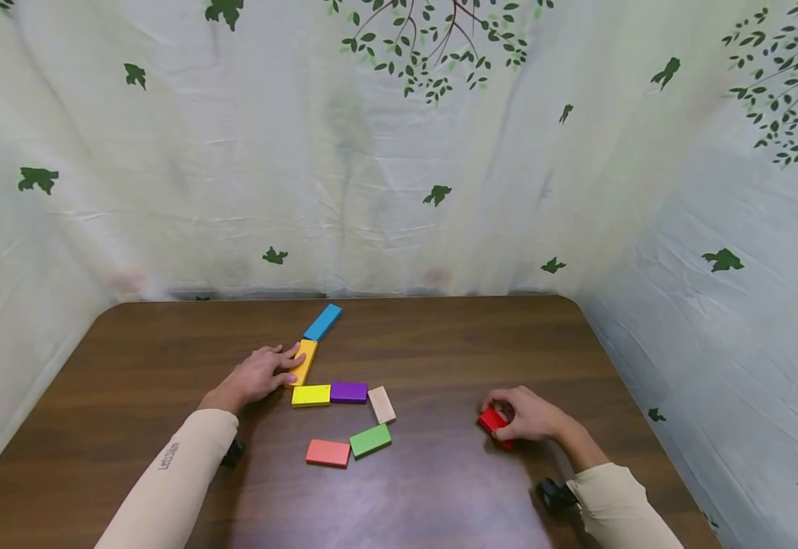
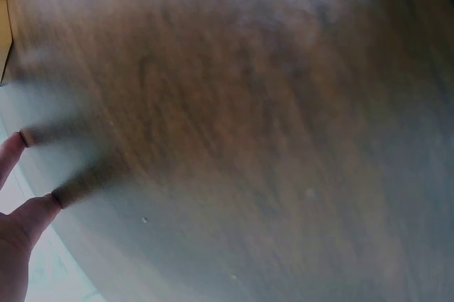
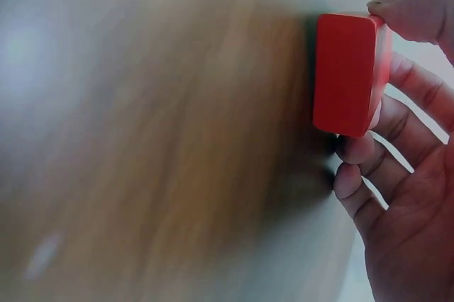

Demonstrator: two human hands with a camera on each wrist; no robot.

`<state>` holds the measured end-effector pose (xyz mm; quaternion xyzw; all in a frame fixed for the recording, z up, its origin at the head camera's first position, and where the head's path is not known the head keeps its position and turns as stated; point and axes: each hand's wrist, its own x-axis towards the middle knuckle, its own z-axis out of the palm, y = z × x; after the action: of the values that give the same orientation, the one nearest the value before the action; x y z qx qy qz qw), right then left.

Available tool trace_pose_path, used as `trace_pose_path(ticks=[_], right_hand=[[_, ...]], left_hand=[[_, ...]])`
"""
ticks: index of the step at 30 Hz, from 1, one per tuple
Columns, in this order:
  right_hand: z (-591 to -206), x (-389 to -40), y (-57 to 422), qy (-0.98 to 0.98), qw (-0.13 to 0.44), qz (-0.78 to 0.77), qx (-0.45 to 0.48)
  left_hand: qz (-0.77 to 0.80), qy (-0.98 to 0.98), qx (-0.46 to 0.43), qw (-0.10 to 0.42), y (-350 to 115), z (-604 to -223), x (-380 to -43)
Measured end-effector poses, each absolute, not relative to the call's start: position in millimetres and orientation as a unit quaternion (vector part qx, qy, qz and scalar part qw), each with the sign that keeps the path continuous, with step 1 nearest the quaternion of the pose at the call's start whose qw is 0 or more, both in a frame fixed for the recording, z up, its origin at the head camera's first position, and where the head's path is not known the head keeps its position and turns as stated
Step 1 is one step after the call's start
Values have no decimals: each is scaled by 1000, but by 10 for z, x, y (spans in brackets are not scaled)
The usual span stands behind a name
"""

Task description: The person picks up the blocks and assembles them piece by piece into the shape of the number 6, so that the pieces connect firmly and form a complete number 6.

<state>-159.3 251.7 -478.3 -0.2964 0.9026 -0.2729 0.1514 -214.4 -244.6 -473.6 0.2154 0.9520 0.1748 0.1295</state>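
Observation:
My left hand (image 1: 257, 374) reaches over the table from the left, its fingers fairly straight and touching the orange-yellow block (image 1: 307, 360). In the left wrist view only two fingertips and slivers of blocks show at the left edge. On the right, my right hand (image 1: 525, 415) holds a red block (image 3: 345, 74) between thumb and fingers, low over the wooden table. A blue block (image 1: 323, 322) lies at the far end of the orange-yellow one. Below it lie a yellow block (image 1: 312, 396) and a purple block (image 1: 349, 393), end to end.
A beige block (image 1: 382, 405), a green block (image 1: 371, 441) and a coral-red block (image 1: 328, 453) continue the bent line of blocks on the table (image 1: 440, 335). White leaf-printed curtains (image 1: 344, 168) hang beyond the table's back and side edges.

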Motion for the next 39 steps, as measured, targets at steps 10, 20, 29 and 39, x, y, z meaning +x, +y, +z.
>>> trace_pose_path(ticks=[10, 20, 29, 39], right_hand=[[-4784, -1809, 2187, 884, 149, -298, -327], [-4687, -1943, 1821, 883, 168, -296, -324], [-4647, -1992, 1570, 879, 183, -291, -329], [-4488, -2079, 1271, 870, 187, -275, -364]], left_hand=[[174, 953, 213, 130, -2449, -4726, -2140], [170, 953, 212, 134, -2431, -4706, -2170], [176, 953, 205, 139, -2439, -4724, -2155], [178, 951, 212, 135, -2432, -4705, -2148]])
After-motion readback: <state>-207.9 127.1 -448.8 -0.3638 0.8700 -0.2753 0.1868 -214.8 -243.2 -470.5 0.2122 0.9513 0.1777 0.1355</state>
